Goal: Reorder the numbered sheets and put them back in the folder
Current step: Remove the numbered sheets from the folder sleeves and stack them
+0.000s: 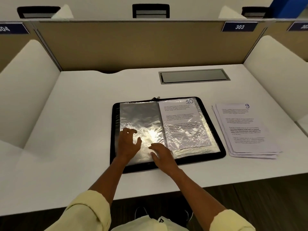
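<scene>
A black zip folder (221,153) lies open on the white desk. Its left clear sleeve (141,115) holds no sheet and shines under the light. The right sleeve holds the sheet numbered 10 (181,120). My left hand (129,142) rests on the lower part of the left sleeve with fingers spread. Just to its right, my right hand (162,156) lies flat near the folder's spine at the bottom edge. To the right of the folder sits a stack of loose sheets (246,130), with the sheet numbered 9 on top.
The white desk (80,114) has a grey cable hatch (194,76) at the back right. Beige and white partitions close the desk in at the back and both sides; a label reads 303 (239,27).
</scene>
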The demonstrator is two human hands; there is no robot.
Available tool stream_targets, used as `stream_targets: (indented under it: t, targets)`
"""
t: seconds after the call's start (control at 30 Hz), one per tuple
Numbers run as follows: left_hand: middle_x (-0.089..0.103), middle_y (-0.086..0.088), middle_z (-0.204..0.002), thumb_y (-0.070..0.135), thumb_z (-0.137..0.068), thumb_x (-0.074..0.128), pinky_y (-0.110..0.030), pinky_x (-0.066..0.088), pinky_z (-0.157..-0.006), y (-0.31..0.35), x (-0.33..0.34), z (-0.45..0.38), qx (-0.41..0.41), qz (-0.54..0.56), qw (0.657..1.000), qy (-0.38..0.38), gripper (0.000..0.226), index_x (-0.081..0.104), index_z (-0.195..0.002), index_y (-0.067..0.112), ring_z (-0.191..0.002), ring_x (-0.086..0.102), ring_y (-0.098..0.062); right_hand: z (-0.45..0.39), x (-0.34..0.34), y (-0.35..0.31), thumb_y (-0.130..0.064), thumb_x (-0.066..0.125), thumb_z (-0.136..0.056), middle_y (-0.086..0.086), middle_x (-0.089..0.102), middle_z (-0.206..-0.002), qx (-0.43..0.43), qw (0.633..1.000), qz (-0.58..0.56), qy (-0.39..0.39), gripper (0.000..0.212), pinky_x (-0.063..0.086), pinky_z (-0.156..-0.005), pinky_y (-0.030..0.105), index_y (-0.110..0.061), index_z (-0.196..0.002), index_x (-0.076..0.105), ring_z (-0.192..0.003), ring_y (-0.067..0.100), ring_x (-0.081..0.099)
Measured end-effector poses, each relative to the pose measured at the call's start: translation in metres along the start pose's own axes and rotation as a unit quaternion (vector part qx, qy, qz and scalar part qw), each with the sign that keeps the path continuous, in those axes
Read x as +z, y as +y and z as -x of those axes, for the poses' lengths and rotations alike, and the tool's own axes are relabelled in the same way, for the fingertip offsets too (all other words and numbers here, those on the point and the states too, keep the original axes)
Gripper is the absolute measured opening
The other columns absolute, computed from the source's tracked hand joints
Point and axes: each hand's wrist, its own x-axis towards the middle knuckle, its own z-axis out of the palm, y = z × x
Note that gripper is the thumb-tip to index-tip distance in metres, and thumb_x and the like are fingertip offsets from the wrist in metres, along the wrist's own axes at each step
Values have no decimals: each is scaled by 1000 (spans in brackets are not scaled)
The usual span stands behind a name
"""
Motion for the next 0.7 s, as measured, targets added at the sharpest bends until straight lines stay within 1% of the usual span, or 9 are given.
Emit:
stream_targets:
  t: [0.07, 0.1, 0.2, 0.27, 0.33, 0.43, 0.53, 0.63, 0.7]
  targets:
    - [58, -4, -102, 41, -77, 54, -42, 50, -75, 4, 12, 2, 29, 4, 999, -26, 37, 66, -98, 13, -90, 54, -27, 2, -9, 0, -9, 56, -96, 3, 64, -118, 16, 998, -4, 54, 23, 45, -98, 22, -11, -115, 69, -110, 10, 58]
    - [58, -4, -105, 41, -77, 55, -42, 50, -76, 7, 17, 4, 39, 10, 998, -40, 36, 66, -98, 14, -93, 55, -27, 3, -15, 0, -7, 54, -96, 2, 64, -115, 27, 996, 0, 83, 22, 47, -96, 26, -10, -113, 68, -107, 14, 60]
    - [58, -7, -118, 43, -79, 55, -38, 45, -88, 15, 35, 7, 65, 29, 994, -89, 38, 67, -100, 14, -112, 54, -28, 11, -33, 13, -10, 51, -96, 6, 65, -112, 54, 986, 32, 158, 22, 43, -95, 26, -9, -112, 67, -106, 23, 60]
    - [58, -10, -126, 43, -81, 54, -38, 45, -94, 19, 45, 7, 87, 34, 989, -116, 41, 68, -103, 12, -120, 53, -29, 18, -46, 26, -9, 55, -96, 9, 63, -118, 89, 978, 50, 180, 22, 41, -99, 28, -7, -115, 66, -113, 27, 57]
    - [57, -12, -131, 43, -83, 53, -45, 46, -101, 24, 56, 5, 114, 27, 982, -148, 43, 67, -108, 11, -127, 50, -31, 25, -60, 38, -3, 59, -95, 11, 60, -124, 143, 970, 50, 188, 25, 43, -102, 32, -6, -119, 64, -119, 28, 53]
    - [51, -10, -142, 48, -84, 49, -54, 39, -107, 31, 72, 4, 121, 1, 969, -215, 54, 64, -120, 12, -140, 38, -32, 36, -78, 55, -7, 59, -97, 13, 53, -139, 228, 954, 39, 190, 34, 36, -111, 31, -3, -132, 58, -133, 28, 45]
    - [40, -10, -153, 53, -85, 48, -59, 32, -111, 41, 84, 4, 132, -10, 957, -260, 66, 57, -135, 12, -147, 26, -31, 45, -93, 74, -18, 57, -100, 21, 39, -154, 281, 940, 101, 162, 47, 26, -121, 47, -2, -144, 48, -146, 34, 31]
    - [27, -6, -160, 51, -85, 51, -53, 16, -120, 59, 86, 7, 118, -5, 947, -300, 72, 46, -145, 11, -151, 12, -25, 51, -107, 81, -33, 56, -101, 25, 25, -160, 312, 925, 176, 126, 59, 19, -122, 52, -9, -151, 39, -151, 37, 19]
    - [23, -8, -161, 54, -86, 47, -50, 12, -121, 67, 87, 9, 136, -2, 943, -304, 75, 42, -147, 10, -152, 10, -28, 53, -113, 79, -43, 50, -102, 22, 14, -164, 337, 913, 204, 104, 65, 13, -122, 52, -17, -157, 29, -153, 35, 10]
